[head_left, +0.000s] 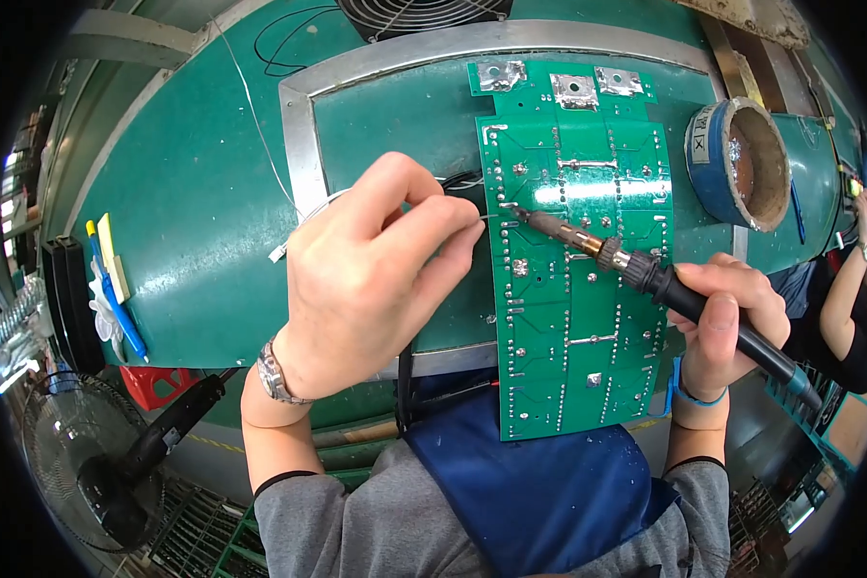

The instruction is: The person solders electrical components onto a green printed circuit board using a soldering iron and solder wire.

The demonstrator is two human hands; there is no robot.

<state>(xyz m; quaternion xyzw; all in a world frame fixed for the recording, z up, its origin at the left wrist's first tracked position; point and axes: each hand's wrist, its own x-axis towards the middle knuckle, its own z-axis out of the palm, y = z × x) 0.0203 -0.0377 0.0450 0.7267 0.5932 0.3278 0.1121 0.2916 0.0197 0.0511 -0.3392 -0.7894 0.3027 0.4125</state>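
My right hand [727,323] is wrapped around the black handle of a soldering iron [636,272], its tip pointing left and resting at the left side of a long green circuit board [636,390]. My left hand [366,260] pinches a thin wire [494,216] between thumb and forefinger, the end reaching in close to the tip (whether they touch, I can't tell). The board's far part lies over the green desk [197,241], and its near end extends past the edge, above my blue apron [549,482]. Right of the board sits a round blue pot [711,173]; a white connector [277,253] lies just left of my left hand.
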